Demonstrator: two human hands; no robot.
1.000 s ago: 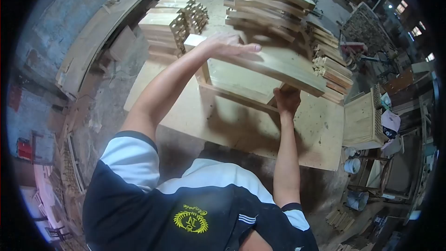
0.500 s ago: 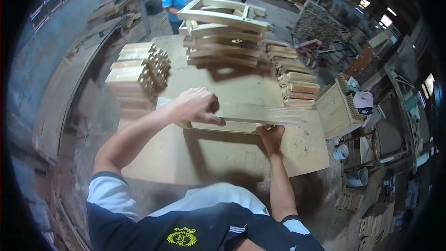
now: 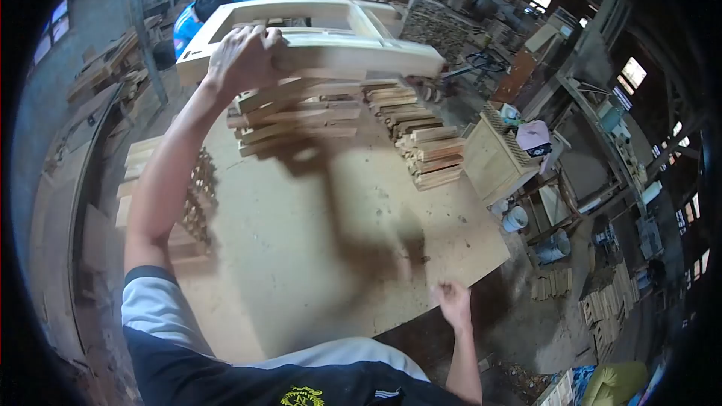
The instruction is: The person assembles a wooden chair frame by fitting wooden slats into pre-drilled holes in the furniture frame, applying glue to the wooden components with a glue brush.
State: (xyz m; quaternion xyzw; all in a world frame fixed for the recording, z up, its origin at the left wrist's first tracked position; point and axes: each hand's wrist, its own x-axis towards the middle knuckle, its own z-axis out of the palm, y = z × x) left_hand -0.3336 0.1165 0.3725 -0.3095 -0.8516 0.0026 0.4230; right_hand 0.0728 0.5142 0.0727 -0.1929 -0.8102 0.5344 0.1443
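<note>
My left hand [image 3: 244,56] grips the near side of a pale wooden frame [image 3: 361,57], its fingers wrapped over the rail. The frame has a crossbar and is raised at the far end of the table, blurred along its near rail. Below and behind it stands a stack of similar wooden frames [image 3: 301,116], partly hidden. My right hand [image 3: 453,304] is away from the frame, by the table's near right edge. Its fingers are loosely bent and a little apart, and nothing shows in them.
The plywood table [image 3: 263,256] carries a pile of wood pieces [image 3: 143,180] on the left, partly behind my arm, and stacked wooden strips [image 3: 421,139] on the right. A person in blue [image 3: 207,11] bends beyond the frames. A wooden cabinet [image 3: 492,154] stands right of the table.
The frame has gone from the near middle of the table up and away to the stack, held by my left hand. My right hand has let go and drawn back. The view has shifted right.
</note>
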